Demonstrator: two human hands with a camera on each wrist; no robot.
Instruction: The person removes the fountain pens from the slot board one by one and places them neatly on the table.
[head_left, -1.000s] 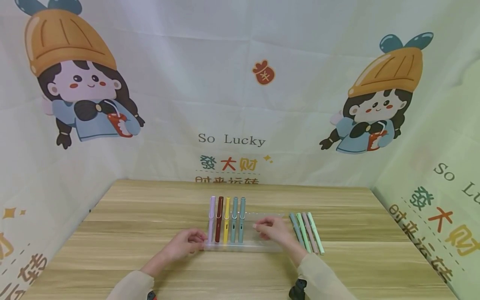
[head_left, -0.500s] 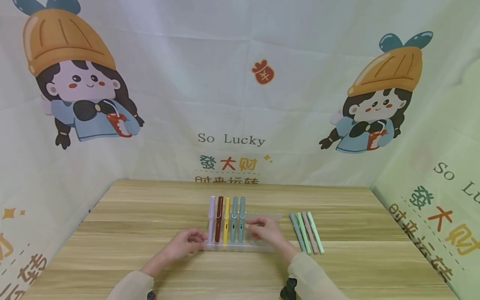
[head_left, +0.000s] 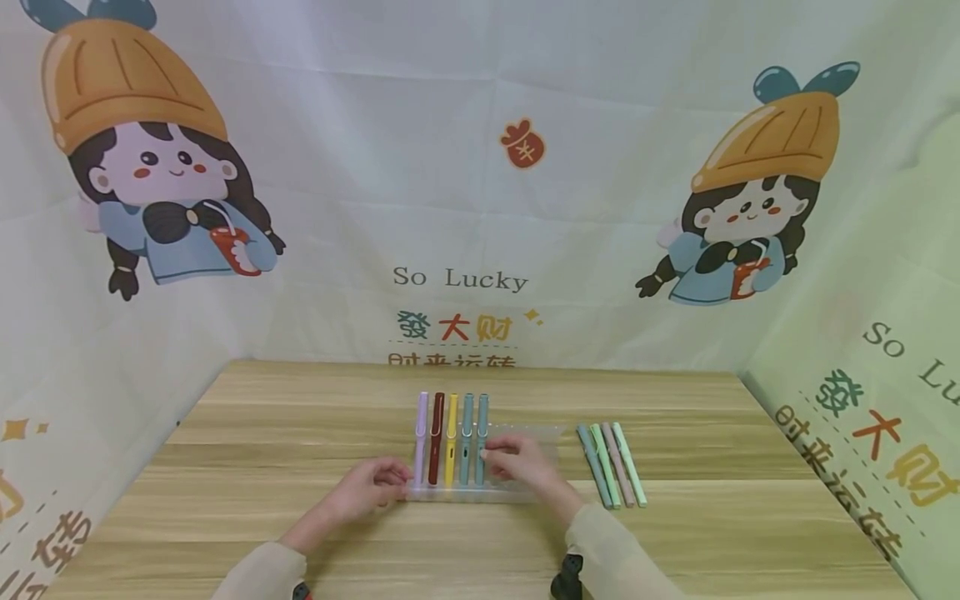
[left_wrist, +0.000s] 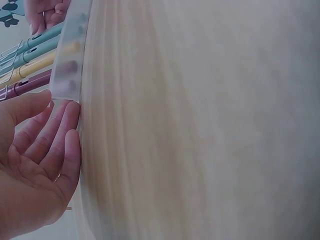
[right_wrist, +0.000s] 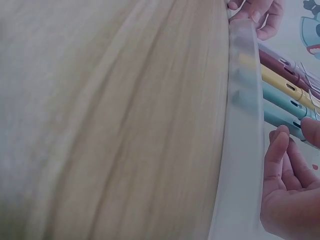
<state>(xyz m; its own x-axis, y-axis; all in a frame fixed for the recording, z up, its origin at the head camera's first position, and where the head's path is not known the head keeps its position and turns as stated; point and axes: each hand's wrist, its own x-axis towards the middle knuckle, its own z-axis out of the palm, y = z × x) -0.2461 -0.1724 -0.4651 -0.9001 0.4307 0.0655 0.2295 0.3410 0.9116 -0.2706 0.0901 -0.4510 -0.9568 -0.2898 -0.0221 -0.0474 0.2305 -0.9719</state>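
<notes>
Clear tray mid-surface, five pens side by side at its left end, far ends past the back edge: lilac pen, dark red pen, yellow pen, then two teal pens. Left hand pinches tray's left front corner, thumb against fingertips. Right hand over the tray, fingertips at the rightmost teal pen, thumb and fingers slightly apart; can't tell if it grips. Hands well apart, pens between. Right of tray, four loose pens in a slanted row: blue-grey, green, pinkish, pale mint. Wood-grain surface. Printed cloth behind, "So Lucky" lettering.
</notes>
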